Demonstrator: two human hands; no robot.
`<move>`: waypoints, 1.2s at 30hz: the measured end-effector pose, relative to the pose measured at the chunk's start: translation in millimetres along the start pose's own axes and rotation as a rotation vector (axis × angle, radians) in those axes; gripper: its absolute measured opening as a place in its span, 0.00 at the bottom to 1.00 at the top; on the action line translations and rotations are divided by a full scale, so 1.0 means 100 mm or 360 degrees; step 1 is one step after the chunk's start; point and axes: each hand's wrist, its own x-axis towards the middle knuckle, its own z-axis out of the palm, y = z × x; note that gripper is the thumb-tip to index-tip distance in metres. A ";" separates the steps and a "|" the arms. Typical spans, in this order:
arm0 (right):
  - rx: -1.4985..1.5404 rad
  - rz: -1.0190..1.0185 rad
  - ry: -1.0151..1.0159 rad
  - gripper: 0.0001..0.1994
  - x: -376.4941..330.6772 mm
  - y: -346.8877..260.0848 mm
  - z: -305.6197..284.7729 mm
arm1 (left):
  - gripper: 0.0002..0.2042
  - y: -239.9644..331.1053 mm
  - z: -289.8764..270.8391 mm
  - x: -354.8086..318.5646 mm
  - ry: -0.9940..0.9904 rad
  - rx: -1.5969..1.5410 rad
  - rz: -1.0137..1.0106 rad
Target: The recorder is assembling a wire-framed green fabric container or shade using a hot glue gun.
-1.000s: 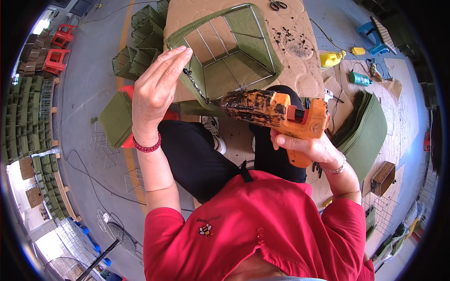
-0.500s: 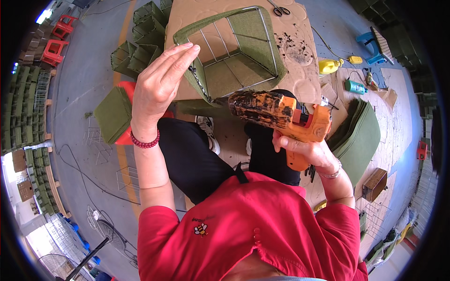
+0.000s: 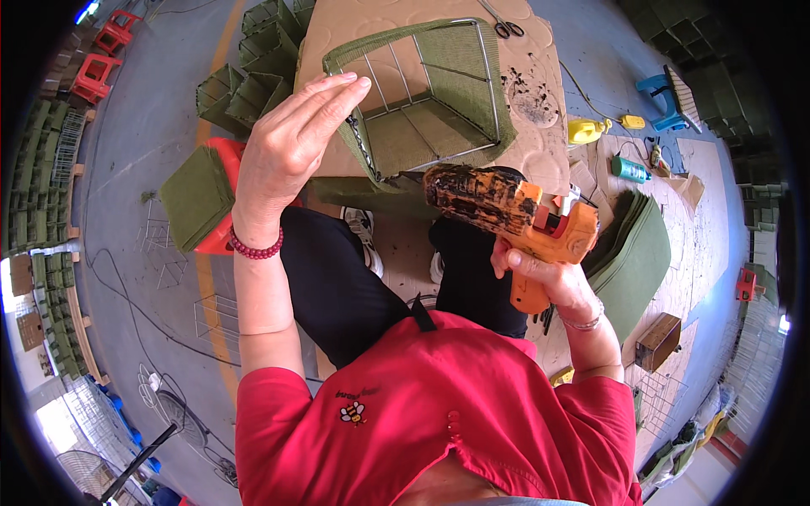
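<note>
A green fabric basket (image 3: 460, 126) with a metal wire frame lies tilted on the cardboard-covered table (image 3: 359, 25), its open side facing me. At its left rim my left hand (image 3: 291, 143) is closed, straight fingers pressed together on the edge; the thumb's grip is partly hidden. My right hand (image 3: 548, 274) is wrapped round the handle of an orange glue gun (image 3: 494, 202), its barrel crusted with black residue. The gun's dark nozzle (image 3: 405, 179) points left, at the basket's lower-left corner. A dark, shiny bead (image 3: 359, 139) runs along the left rim below my left fingers.
Scissors (image 3: 506, 28) lie at the table's far edge, above scattered black crumbs (image 3: 527, 93). Green fabric sheets lie stacked on a red stool (image 3: 221, 156) at left, with another stack (image 3: 637, 261) at right. Green baskets (image 3: 253, 93) stand behind left. A yellow bottle (image 3: 586, 131) sits far right.
The whole view has shifted slightly. Both hands, the glue gun and the basket keep nearly the same places relative to each other, with the nozzle still by the lower-left corner.
</note>
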 end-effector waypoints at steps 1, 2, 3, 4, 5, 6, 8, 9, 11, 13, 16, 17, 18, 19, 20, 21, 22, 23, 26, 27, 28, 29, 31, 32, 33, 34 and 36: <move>-0.0006 0.0001 0.0000 0.11 0.00 0.01 0.00 | 0.25 0.00 0.00 0.00 -0.0006 0.0006 -0.0002; -0.0007 0.0012 0.0005 0.12 -0.01 0.02 0.00 | 0.25 0.01 0.00 0.00 -0.0012 0.0012 -0.0004; -0.0008 0.0022 0.0011 0.12 -0.01 0.03 0.00 | 0.25 0.00 0.00 0.00 -0.0007 0.0011 -0.0006; -0.0012 0.0023 0.0008 0.12 -0.02 0.02 0.00 | 0.25 0.00 -0.01 0.00 -0.0035 -0.0024 -0.0019; 0.0047 0.0008 0.0014 0.12 -0.01 0.00 0.02 | 0.26 0.00 -0.02 -0.01 -0.0062 -0.0059 -0.0032; 0.0106 -0.0008 0.0020 0.12 -0.01 -0.01 0.02 | 0.26 0.00 -0.02 -0.01 -0.0058 -0.0057 -0.0035; 0.0070 -0.0018 0.0038 0.13 -0.02 0.00 0.01 | 0.25 0.00 -0.01 -0.01 -0.0063 -0.0062 -0.0026; 0.0037 -0.0029 0.0055 0.13 -0.02 0.00 0.00 | 0.25 0.00 -0.01 -0.02 -0.0060 -0.0063 -0.0027; 0.0028 -0.0015 0.0076 0.13 -0.05 -0.03 0.04 | 0.25 0.00 -0.02 -0.03 -0.0058 -0.0060 -0.0031; 0.0020 0.0000 0.0104 0.14 -0.06 -0.02 0.03 | 0.25 -0.01 -0.01 -0.03 -0.0053 -0.0052 -0.0033; 0.0097 -0.0049 0.0094 0.14 -0.07 0.03 -0.02 | 0.25 0.00 -0.01 0.00 -0.0052 -0.0051 -0.0044; 0.0056 -0.0034 0.0161 0.17 -0.07 0.00 0.02 | 0.25 0.01 -0.02 -0.01 -0.0055 -0.0052 -0.0056; 0.0015 -0.0019 0.0227 0.20 -0.07 -0.02 0.05 | 0.25 0.01 -0.03 -0.01 -0.0054 -0.0048 -0.0059; 0.0012 -0.0019 0.0231 0.20 -0.07 -0.03 0.06 | 0.25 0.02 -0.02 -0.01 -0.0058 -0.0061 -0.0060; -0.0019 -0.0019 0.0248 0.20 -0.06 -0.05 0.07 | 0.25 0.03 -0.02 -0.01 -0.0062 -0.0074 -0.0062; -0.0050 -0.0018 0.0265 0.20 -0.07 -0.05 0.07 | 0.25 0.03 -0.01 -0.01 -0.0060 -0.0077 -0.0061; -0.0053 -0.0019 0.0267 0.20 -0.07 -0.04 0.06 | 0.25 0.03 -0.01 -0.01 -0.0057 -0.0078 -0.0066; 0.0002 -0.0030 0.0212 0.17 -0.09 -0.02 0.03 | 0.25 0.03 -0.01 -0.01 -0.0055 -0.0079 -0.0072; 0.0010 -0.0040 0.0217 0.16 -0.08 -0.03 0.04 | 0.25 0.02 0.00 0.00 -0.0044 -0.0071 -0.0043; -0.0037 -0.0040 0.0276 0.19 -0.08 -0.04 0.05 | 0.25 0.02 0.01 0.01 -0.0043 -0.0072 -0.0042; -0.0039 -0.0040 0.0276 0.19 -0.09 -0.04 0.04 | 0.25 0.02 0.01 0.01 -0.0028 -0.0030 -0.0033; -0.0041 -0.0051 0.0288 0.19 -0.09 -0.04 0.03 | 0.24 0.02 0.01 0.01 -0.0013 0.0012 -0.0023; -0.0045 -0.0062 0.0300 0.19 -0.10 -0.05 0.02 | 0.24 0.02 0.00 0.01 -0.0015 -0.0004 -0.0028; -0.0040 -0.0067 0.0313 0.18 -0.11 -0.06 0.03 | 0.24 0.02 0.00 0.01 -0.0018 -0.0019 -0.0033; -0.0036 -0.0072 0.0325 0.18 -0.11 -0.07 0.04 | 0.24 0.02 0.00 0.01 -0.0015 -0.0019 -0.0034; -0.0039 -0.0073 0.0328 0.18 -0.12 -0.06 0.03 | 0.24 0.02 0.00 0.01 -0.0015 -0.0018 -0.0028; -0.0013 -0.0092 0.0383 0.18 -0.13 -0.05 0.01 | 0.24 0.02 0.01 0.02 -0.0011 -0.0019 -0.0021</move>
